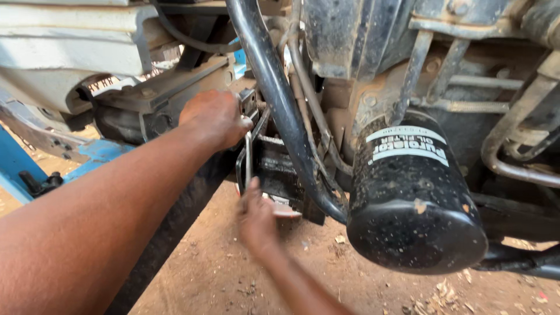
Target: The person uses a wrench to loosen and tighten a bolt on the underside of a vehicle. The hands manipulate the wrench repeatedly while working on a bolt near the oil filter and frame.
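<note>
Both of my hands are up under the vehicle, left of the one black cylindrical metal oil filter (414, 198) that hangs from the engine, dusty and speckled, with a white label band on its side. My left hand (214, 118) sits higher, left of the filter and beyond the one thick black curved hose (274, 87) that sweeps down between us; its fingers are curled closed around the top end of a slim silver metal wrench (248, 160). That single wrench stands nearly upright against a black metal bracket (279, 175), which lies just left of the hose and well left of the filter. My right hand (256, 219) is lower, below the bracket and down-left of the filter; it is blurred, its fingers reach up to touch the wrench's lower end, and I cannot tell how tightly it grips. Under the filter lies bare reddish dirt ground (233, 274) scattered with dry leaf bits. Far left of the filter I see one blue painted metal frame (17, 163).
</note>
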